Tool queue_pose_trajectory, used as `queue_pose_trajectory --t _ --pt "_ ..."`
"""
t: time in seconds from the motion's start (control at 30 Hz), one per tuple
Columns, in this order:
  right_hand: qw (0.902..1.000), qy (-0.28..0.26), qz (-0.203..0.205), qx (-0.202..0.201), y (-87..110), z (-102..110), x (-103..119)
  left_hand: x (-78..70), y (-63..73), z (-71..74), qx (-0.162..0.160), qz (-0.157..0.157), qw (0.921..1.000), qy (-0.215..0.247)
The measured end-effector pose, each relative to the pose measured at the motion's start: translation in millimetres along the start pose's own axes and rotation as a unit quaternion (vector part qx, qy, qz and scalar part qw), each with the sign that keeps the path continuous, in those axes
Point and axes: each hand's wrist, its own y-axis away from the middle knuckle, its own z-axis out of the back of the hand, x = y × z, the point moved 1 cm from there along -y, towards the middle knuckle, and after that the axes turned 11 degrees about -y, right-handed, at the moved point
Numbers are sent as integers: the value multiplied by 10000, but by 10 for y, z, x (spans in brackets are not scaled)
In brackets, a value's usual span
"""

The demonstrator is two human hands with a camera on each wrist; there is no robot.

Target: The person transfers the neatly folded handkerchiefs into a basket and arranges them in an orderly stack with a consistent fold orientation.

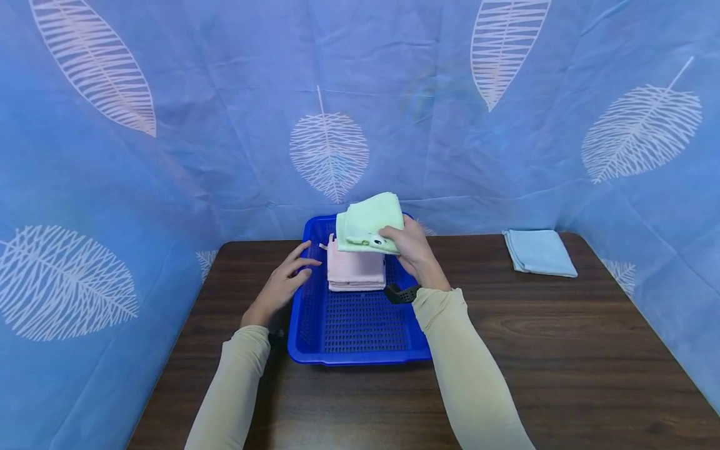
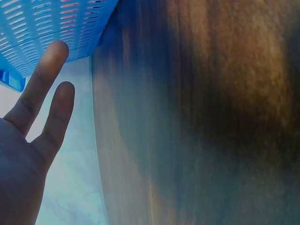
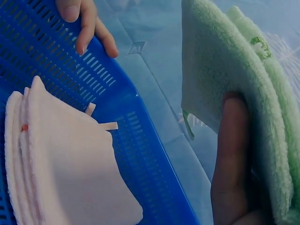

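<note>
A folded green towel with a small eye-like motif is pinched at its right edge by my right hand, above the back of a blue plastic basket. Inside the basket lie folded pink towels in a stack, with small loops at one edge. My left hand has its fingers spread at the basket's left rim. In the right wrist view the green towel hangs apart from the pink towels, my fingers under its fold.
A folded light-blue towel lies at the back right of the dark wooden table. Blue cloth with white leaf prints hangs behind the table and along both sides.
</note>
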Motion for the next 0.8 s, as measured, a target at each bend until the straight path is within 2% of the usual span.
queue_pose_trajectory --t 0.3,0.63,0.8 --pt "9999 -44 -133 -85 -35 -111 -14 5 -10 -13 -17 -79 9999 83" --pt "9997 97 48 -217 -112 -183 -88 1 -22 15 141 51 9998 124" --pt "9989 268 194 -342 -137 -221 -136 5 -7 14 87 9 9999 121"
